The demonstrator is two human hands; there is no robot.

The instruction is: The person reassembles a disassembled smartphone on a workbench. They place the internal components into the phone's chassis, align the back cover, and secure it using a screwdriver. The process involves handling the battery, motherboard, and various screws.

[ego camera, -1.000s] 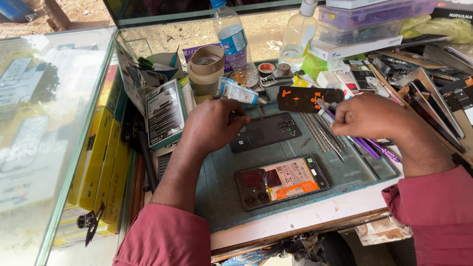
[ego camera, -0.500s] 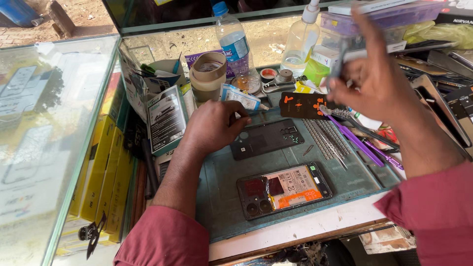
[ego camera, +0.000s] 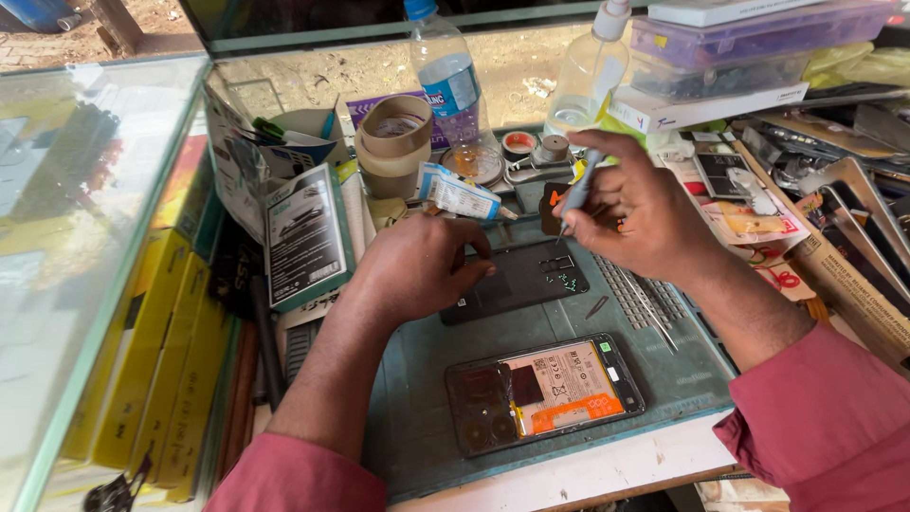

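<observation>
Cluttered table [ego camera: 664, 465] is carrying a green mat; left hand [ego camera: 417, 265] is pressing flat, grip open, on the dark phone panel [ego camera: 517, 280] at centre; right hand [ego camera: 645, 213], grip closed, is pinching a screwdriver [ego camera: 576, 190] over it.

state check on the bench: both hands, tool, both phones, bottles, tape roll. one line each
left hand: pressing flat on the dark phone panel
right hand: gripping a thin tool, tip down
thin tool: upright, tip at the panel's top end
dark phone panel: lying flat on the mat
opened phone: back off, insides exposed
water bottle: upright, capped
clear squeeze bottle: upright, capped
tape roll: lying flat
</observation>
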